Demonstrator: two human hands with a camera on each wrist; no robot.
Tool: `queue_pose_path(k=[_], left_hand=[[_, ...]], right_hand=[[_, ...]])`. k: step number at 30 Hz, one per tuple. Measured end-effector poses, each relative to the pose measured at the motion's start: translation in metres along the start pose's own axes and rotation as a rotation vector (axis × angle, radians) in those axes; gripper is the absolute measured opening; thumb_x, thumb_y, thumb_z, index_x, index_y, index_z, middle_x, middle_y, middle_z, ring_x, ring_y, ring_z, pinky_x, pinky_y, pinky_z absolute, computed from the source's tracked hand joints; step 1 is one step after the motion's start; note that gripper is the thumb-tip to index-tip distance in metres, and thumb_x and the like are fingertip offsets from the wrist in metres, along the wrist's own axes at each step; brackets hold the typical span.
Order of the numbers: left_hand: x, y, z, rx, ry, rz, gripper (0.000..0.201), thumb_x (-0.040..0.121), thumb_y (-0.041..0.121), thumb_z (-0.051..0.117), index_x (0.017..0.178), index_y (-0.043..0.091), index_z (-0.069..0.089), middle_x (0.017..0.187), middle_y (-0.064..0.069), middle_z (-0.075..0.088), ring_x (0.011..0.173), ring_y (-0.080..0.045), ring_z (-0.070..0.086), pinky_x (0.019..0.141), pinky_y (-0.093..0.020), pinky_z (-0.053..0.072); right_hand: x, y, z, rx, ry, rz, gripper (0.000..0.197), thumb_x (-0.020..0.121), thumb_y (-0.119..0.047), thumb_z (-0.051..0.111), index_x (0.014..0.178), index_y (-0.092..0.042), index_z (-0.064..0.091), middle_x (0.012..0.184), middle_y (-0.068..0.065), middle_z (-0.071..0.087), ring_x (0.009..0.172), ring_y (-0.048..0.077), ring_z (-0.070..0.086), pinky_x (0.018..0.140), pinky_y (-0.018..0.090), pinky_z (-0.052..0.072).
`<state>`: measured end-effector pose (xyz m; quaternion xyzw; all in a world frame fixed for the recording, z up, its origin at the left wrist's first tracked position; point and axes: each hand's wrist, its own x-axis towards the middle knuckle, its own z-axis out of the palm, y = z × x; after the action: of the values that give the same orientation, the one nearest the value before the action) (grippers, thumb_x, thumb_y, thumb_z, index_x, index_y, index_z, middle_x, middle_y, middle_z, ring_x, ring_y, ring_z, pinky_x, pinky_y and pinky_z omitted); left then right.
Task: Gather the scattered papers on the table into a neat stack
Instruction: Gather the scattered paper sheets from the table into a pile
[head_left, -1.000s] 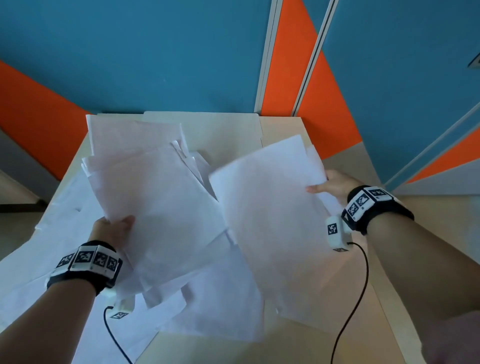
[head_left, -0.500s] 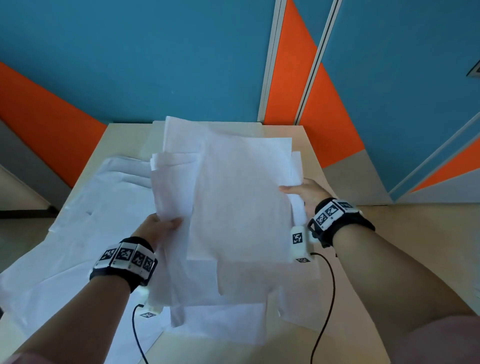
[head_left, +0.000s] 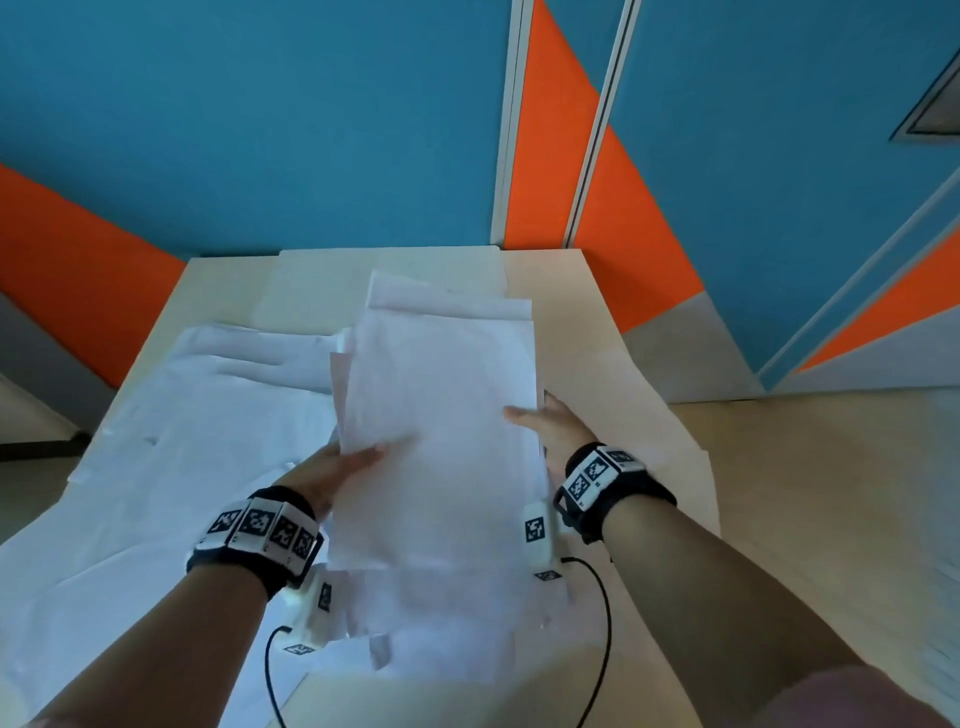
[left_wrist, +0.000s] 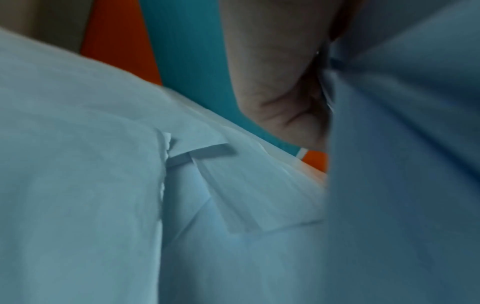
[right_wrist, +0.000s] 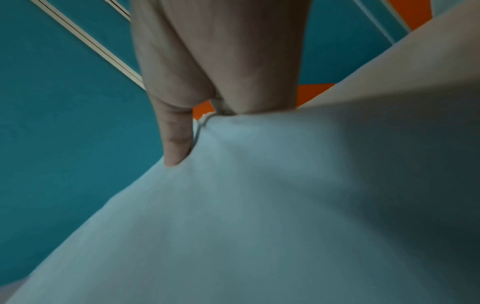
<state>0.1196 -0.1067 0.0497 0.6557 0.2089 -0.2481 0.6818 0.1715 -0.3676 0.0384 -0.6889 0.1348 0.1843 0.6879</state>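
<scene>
Head view, left to right: loose sheets lie spread on the table; I keep my left hand pinching the bundle by its left edge, thumb on top, while my right hand pinches the opposite edge, probably to square it.

L hand & R hand merged separate sheets into one bundle.
</scene>
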Motion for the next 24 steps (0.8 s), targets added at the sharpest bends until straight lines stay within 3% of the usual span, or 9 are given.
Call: queue_pose_path(k=[3,5,7,9,12,16,19,24], left_hand=[[0.011,-0.008,0.007,0.186,0.180,0.017,0.057,0.074,0.017,0.076,0.123,-0.002,0.054,0.088,-0.011,0.067,0.079,-0.026,0.064,0.076,-0.036,0.052],[0.017,-0.008,0.006,0.273,0.303,0.035,0.040,0.084,0.014,0.067,0.118,-0.005,0.056,0.083,-0.014,0.065,0.073,-0.025,0.061,0.069,-0.032,0.049],[0.022,-0.009,-0.003,0.307,0.404,0.047,0.039,0.085,0.013,0.065,0.116,-0.008,0.057,0.094,-0.017,0.064,0.082,-0.030,0.061,0.077,-0.035,0.048],[0.023,-0.008,-0.014,0.315,0.468,0.053,0.039,0.084,0.013,0.065,0.116,-0.009,0.057,0.102,-0.018,0.063,0.093,-0.035,0.062,0.084,-0.037,0.047],[0.021,-0.008,-0.029,0.321,0.524,0.044,0.041,0.086,0.013,0.063,0.120,-0.010,0.055,0.109,-0.023,0.062,0.097,-0.035,0.059,0.081,-0.034,0.042],[0.021,-0.011,-0.040,0.299,0.569,0.007,0.045,0.084,0.014,0.065,0.121,-0.010,0.054,0.120,-0.028,0.060,0.110,-0.041,0.059,0.094,-0.042,0.045],[0.021,-0.012,-0.044,0.314,0.586,-0.008,0.047,0.085,0.016,0.064,0.123,-0.008,0.053,0.120,-0.026,0.060,0.111,-0.040,0.058,0.097,-0.043,0.045],[0.024,-0.010,-0.049,0.281,0.592,-0.007,0.043,0.085,0.014,0.064,0.120,-0.009,0.054,0.118,-0.028,0.061,0.104,-0.038,0.059,0.094,-0.042,0.044]], right_hand=[[-0.003,0.005,0.008,0.014,-0.036,-0.018,0.044,0.088,-0.018,0.063,0.130,-0.013,0.050,0.121,0.003,0.062,0.106,0.018,0.061,0.091,0.032,0.047],[-0.003,0.005,0.003,-0.104,-0.064,0.029,0.050,0.087,-0.035,0.062,0.132,-0.017,0.048,0.127,0.002,0.057,0.111,0.020,0.058,0.089,0.033,0.048],[-0.003,0.006,-0.011,-0.238,-0.067,0.047,0.046,0.090,-0.036,0.057,0.131,-0.016,0.048,0.118,0.004,0.058,0.100,0.020,0.061,0.079,0.032,0.052],[-0.001,0.008,-0.032,-0.403,0.008,0.039,0.038,0.094,-0.023,0.053,0.130,-0.010,0.050,0.107,0.006,0.058,0.086,0.020,0.060,0.071,0.031,0.050],[0.004,0.017,-0.068,-0.843,0.109,0.052,0.041,0.086,-0.013,0.063,0.126,-0.010,0.054,0.118,0.013,0.057,0.104,0.028,0.058,0.081,0.031,0.046],[0.007,0.035,-0.087,-1.200,0.048,0.070,0.059,0.073,-0.018,0.073,0.128,-0.023,0.051,0.132,0.008,0.043,0.125,0.029,0.043,0.100,0.038,0.040],[0.016,0.032,-0.085,-1.279,0.004,0.029,0.054,0.078,-0.023,0.068,0.129,-0.023,0.050,0.134,0.006,0.041,0.126,0.027,0.042,0.100,0.036,0.035],[0.048,0.008,-0.075,-1.364,-0.016,-0.014,0.050,0.081,-0.017,0.067,0.128,-0.019,0.049,0.134,0.007,0.042,0.119,0.029,0.048,0.093,0.035,0.040]])
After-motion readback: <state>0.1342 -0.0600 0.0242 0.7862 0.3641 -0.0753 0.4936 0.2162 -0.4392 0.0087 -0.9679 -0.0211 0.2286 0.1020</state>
